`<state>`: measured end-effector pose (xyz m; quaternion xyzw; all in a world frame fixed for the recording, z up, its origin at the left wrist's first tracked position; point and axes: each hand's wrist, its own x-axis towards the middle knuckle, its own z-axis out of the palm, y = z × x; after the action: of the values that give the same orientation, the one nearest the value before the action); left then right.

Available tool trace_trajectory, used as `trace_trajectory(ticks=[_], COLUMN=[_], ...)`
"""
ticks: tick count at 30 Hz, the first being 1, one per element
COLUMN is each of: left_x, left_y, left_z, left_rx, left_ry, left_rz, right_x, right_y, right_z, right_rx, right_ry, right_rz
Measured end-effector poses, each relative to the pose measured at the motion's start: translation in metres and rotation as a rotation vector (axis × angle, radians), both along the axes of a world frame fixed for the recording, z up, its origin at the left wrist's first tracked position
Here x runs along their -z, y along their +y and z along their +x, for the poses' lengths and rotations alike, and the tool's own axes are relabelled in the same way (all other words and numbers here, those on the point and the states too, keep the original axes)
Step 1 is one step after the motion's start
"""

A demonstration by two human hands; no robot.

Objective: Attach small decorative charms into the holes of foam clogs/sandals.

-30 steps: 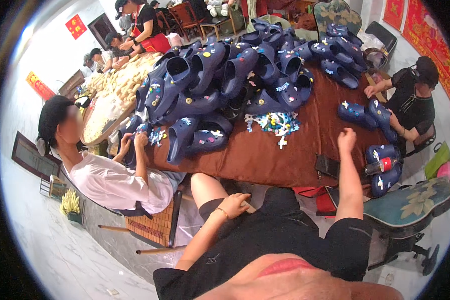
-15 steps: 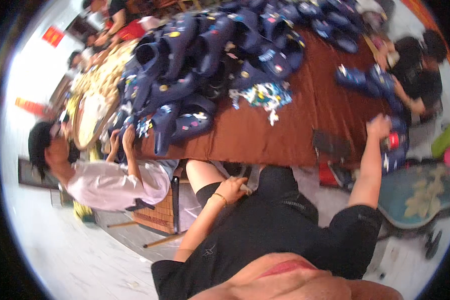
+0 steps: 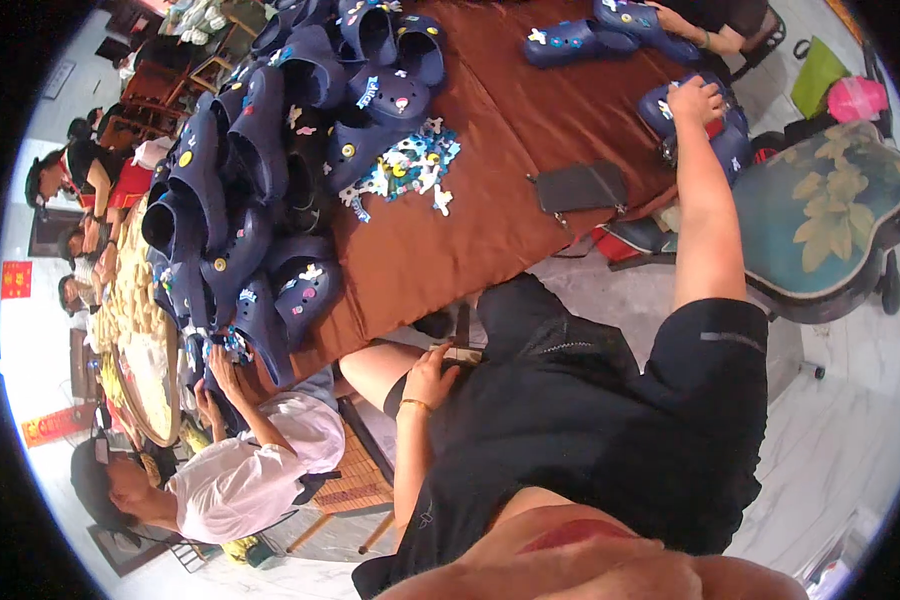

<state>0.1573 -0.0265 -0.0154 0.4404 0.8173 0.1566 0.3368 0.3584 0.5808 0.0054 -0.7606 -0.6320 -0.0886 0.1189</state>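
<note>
At the table's right edge, my right hand [image 3: 697,103] rests on a group of navy clogs [image 3: 660,110], its fingers apart and pointing right. Another clog [image 3: 734,150] lies below that hand. My left hand [image 3: 430,378] is low by my thigh, fingers curled beside a small beige piece [image 3: 462,355] that is too small to name. Left of centre, a heap of navy clogs [image 3: 260,130] with colourful charms covers the table. Loose white, blue and yellow charms [image 3: 415,165] are piled beside it.
The table has a brown cloth [image 3: 450,250] and a dark pouch [image 3: 580,187] near its front edge. A teal floral stool [image 3: 820,220] stands at right. A co-worker in a pale shirt [image 3: 240,470] sits at left; another person's hand [image 3: 675,22] touches clogs at far right.
My view has turned to the right, so the clog heap sits further left. My right hand stays over the clogs at the table's right edge, its fingers now more spread. My left hand remains by my thigh.
</note>
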Motion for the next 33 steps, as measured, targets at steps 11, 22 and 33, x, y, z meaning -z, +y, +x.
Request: trace_trajectory(ticks=[11,22,33], left_x=[0.019,0.027,0.016], left_y=[-0.001,-0.028,-0.05], left_z=[0.003,0.017,0.0], left_rx=[0.02,-0.059,-0.285], left_ry=[0.097,0.092,-0.029], left_rz=[0.063,-0.078,0.126], right_x=[0.009,0.057,0.093], right_y=[0.01,-0.083,-0.084], right_z=[-0.117,-0.329,-0.401], right_rx=[-0.491,-0.934,-0.669], right_ry=[0.274,0.575,0.737], right_rz=[-0.036,-0.434,-0.588])
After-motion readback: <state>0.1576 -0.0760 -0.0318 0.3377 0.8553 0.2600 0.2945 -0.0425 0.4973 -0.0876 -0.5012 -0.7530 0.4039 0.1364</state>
